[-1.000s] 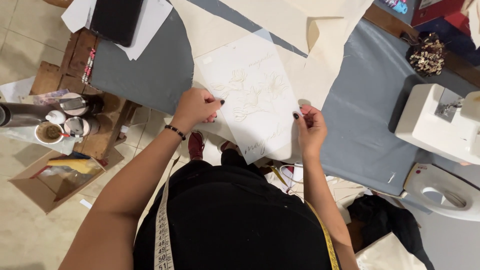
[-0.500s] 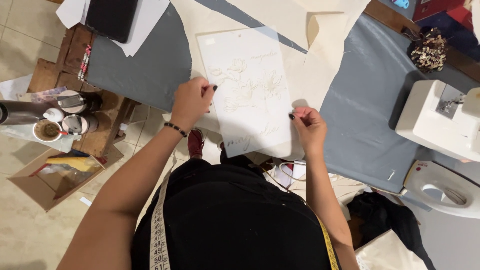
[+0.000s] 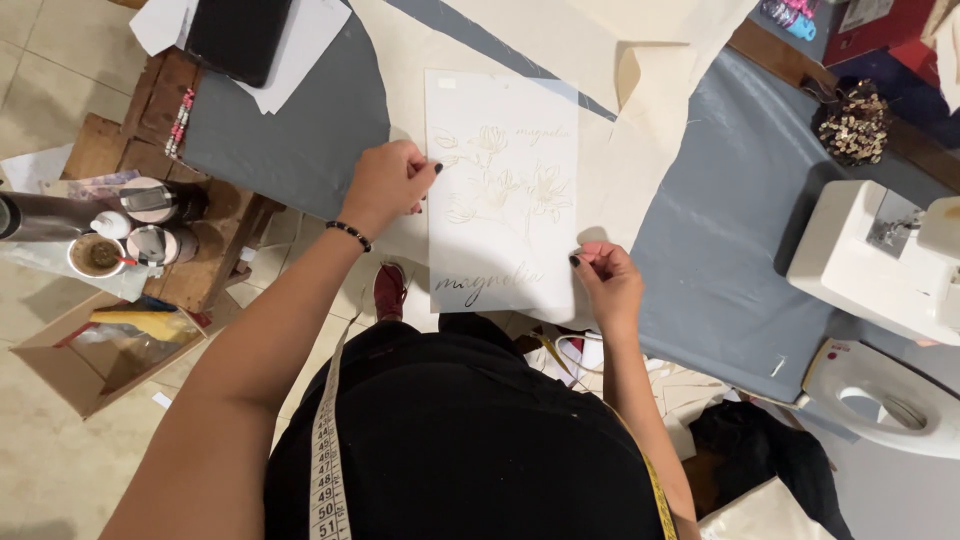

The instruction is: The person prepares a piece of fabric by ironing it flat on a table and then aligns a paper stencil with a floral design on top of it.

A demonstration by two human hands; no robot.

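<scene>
In the head view, a white sheet with flower drawings [image 3: 503, 195] lies flat in the middle, on cream cloth [image 3: 640, 150] over a grey table [image 3: 730, 250]. The left hand [image 3: 388, 185] pinches its left edge, and the right hand [image 3: 607, 282] pinches its bottom right corner. A brown open cardboard box [image 3: 95, 355] sits at the lower left, and a white sewing machine [image 3: 875, 260] at the right.

At my two o'clock sits a white sewing machine [image 3: 868, 262]; at ten, cups [image 3: 98, 255]; at eleven, a black tablet [image 3: 238, 35].

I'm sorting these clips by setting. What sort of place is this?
Likely a sewing workroom: a white sewing machine stands on the table, cream fabric lies spread out, and a tape measure hangs round the person's neck.
</scene>
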